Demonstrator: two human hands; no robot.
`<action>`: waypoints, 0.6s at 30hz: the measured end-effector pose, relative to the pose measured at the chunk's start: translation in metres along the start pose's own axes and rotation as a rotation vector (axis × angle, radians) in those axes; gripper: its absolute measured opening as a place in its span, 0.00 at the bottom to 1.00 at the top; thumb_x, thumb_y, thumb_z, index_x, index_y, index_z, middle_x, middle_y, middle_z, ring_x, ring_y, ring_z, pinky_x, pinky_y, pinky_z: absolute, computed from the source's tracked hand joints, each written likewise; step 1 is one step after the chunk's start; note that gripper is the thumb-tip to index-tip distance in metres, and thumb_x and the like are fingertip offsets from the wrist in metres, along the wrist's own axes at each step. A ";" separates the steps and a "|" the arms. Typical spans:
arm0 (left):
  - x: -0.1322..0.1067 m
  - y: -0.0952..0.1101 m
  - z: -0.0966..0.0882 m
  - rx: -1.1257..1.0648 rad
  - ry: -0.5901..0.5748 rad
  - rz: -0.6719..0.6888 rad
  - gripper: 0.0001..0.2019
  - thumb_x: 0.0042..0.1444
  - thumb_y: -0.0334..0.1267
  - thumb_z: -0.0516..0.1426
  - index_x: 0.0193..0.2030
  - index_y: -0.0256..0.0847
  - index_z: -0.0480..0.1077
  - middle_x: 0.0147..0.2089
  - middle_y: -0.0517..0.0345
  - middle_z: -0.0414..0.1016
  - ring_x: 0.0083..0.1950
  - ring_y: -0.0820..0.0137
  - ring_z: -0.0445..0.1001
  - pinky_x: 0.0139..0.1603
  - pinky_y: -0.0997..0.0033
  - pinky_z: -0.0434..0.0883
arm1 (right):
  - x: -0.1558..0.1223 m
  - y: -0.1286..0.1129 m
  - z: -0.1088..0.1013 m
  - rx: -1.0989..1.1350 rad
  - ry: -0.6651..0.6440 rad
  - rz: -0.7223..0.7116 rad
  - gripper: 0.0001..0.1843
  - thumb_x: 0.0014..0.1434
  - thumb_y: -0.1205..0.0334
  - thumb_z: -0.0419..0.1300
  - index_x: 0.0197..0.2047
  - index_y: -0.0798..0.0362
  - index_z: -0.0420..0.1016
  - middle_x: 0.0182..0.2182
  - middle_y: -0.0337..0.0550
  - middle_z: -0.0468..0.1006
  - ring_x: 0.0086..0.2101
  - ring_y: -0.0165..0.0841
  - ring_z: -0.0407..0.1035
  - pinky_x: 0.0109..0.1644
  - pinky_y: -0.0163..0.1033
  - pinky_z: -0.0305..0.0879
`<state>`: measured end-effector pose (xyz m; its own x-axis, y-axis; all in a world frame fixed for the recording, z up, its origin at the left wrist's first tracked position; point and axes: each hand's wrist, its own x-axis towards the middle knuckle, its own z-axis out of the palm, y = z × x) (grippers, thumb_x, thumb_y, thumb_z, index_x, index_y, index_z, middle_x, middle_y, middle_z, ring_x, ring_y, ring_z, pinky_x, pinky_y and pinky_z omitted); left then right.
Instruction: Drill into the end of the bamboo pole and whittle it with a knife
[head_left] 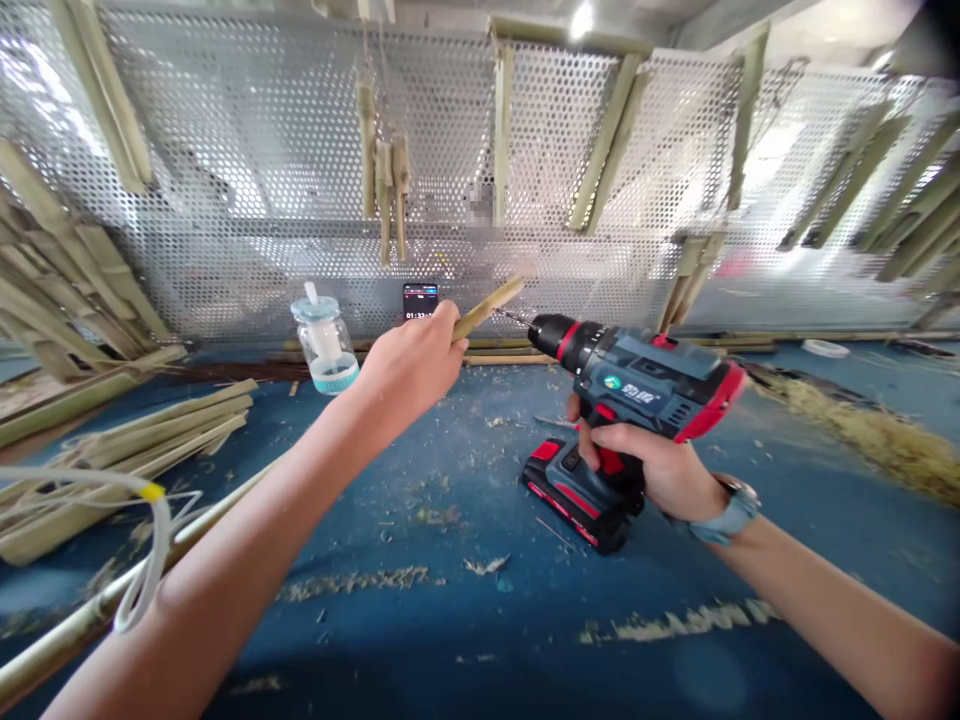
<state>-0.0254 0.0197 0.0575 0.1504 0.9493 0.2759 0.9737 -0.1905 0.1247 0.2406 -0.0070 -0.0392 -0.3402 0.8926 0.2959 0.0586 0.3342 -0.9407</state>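
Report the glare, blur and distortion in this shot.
Head view: harsh glare washes out the perforated silver metal screen at upper left; wide-angle distortion bows the frame's edges; a small pixelated blur patch sits mid-screen; the blue-and-red cordless drill stays legible.

A dark blue and black cordless drill (630,385) with red trim is gripped in the right hand (637,465), fingers wrapped around its handle above a red and black battery pack (577,495). The drill lies nearly level, its black chuck (550,335) pointing left. A thin metal drill bit (514,318) extends from the chuck, its tip just at the edge of a narrow bamboo strip (487,308). The left hand (409,365) grips the strip's near end, its pale far end tilting up and right.
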 end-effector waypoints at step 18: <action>-0.003 0.006 0.000 0.017 0.008 0.007 0.15 0.74 0.45 0.48 0.59 0.40 0.65 0.48 0.45 0.81 0.48 0.53 0.81 0.47 0.58 0.73 | -0.009 -0.009 0.000 0.016 0.018 0.016 0.10 0.60 0.56 0.63 0.43 0.49 0.76 0.23 0.35 0.75 0.23 0.33 0.64 0.31 0.42 0.60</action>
<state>-0.0202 0.0154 0.0569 0.1557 0.9461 0.2838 0.9756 -0.1924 0.1062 0.2433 -0.0184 -0.0333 -0.3228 0.9029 0.2839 0.0484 0.3153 -0.9478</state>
